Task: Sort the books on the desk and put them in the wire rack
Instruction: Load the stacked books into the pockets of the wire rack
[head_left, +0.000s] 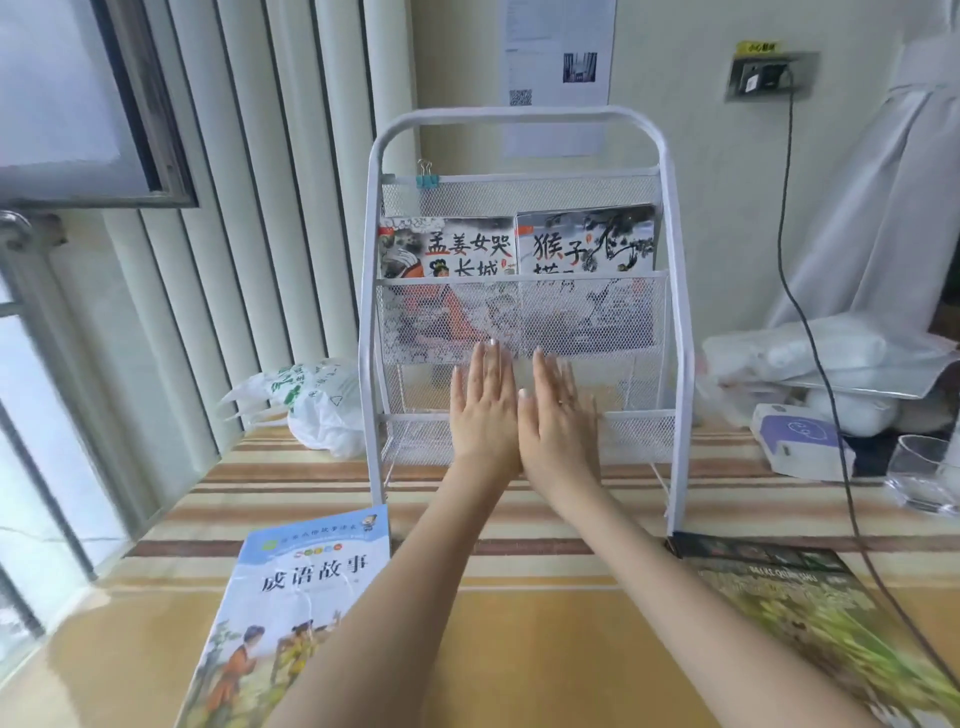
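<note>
A white wire rack (675, 291) stands at the back of the desk. Its middle mesh tier holds two picture books side by side: one with a red title (449, 252) on the left, one with a monkey title (587, 244) on the right. On the desk lie a blue storybook (296, 587) at the near left and a dark green book (795, 608) at the near right. My left hand (483, 410) and my right hand (558, 415) are stretched out flat, side by side, in front of the rack's lower tier, holding nothing. The right hand is blurred.
A white plastic bag (317, 405) lies left of the rack. To the right are white packages (800, 353), a small purple-and-white box (800, 436), a clear glass (924, 478) and a black cable (831, 395) running down from a wall socket. A window and radiator are at left.
</note>
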